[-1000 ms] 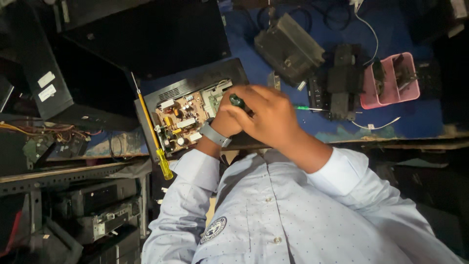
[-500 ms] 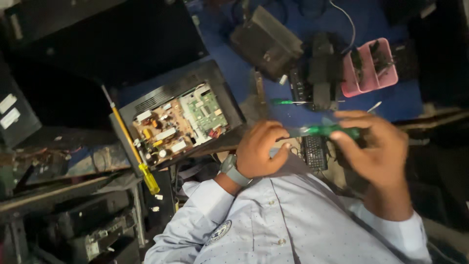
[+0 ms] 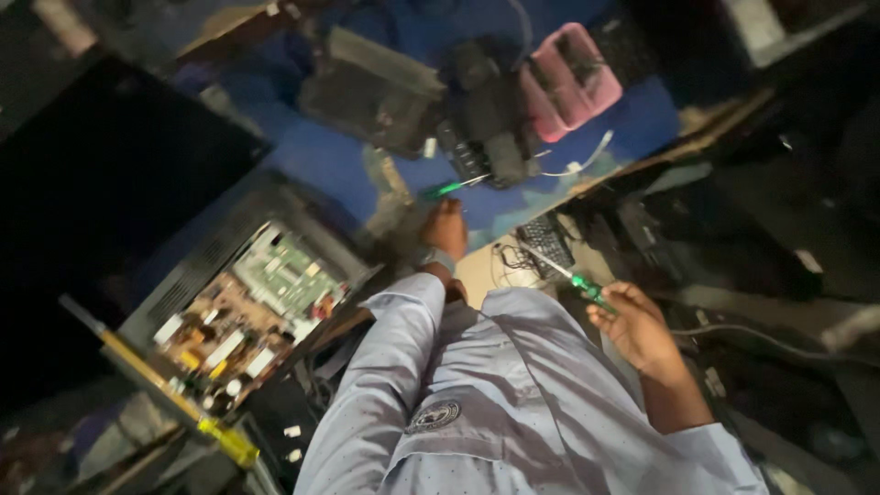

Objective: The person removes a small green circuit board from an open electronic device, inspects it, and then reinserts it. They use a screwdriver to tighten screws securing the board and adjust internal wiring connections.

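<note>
My right hand (image 3: 637, 330) is closed around a green-handled screwdriver (image 3: 576, 280), held low beside my body, its metal shaft pointing up-left. My left hand (image 3: 445, 229), with a grey band at the wrist, rests at the edge of the blue table top (image 3: 339, 165), just below a second green screwdriver (image 3: 449, 189) lying on it. An opened black device with bare circuit boards (image 3: 261, 316) lies to the left of my left arm. My light blue shirt fills the bottom of the view.
A yellow-handled screwdriver (image 3: 197, 417) lies across the open device's near corner. Dark power bricks and adapters (image 3: 481, 110) and a pink tray (image 3: 570, 81) sit at the far side of the table. A small black keypad (image 3: 548, 244) and cables lie below the table edge.
My right hand has dropped down and right, away from the table, with the green screwdriver. My left hand has shifted to the table edge. The view has swung and tilted.
</note>
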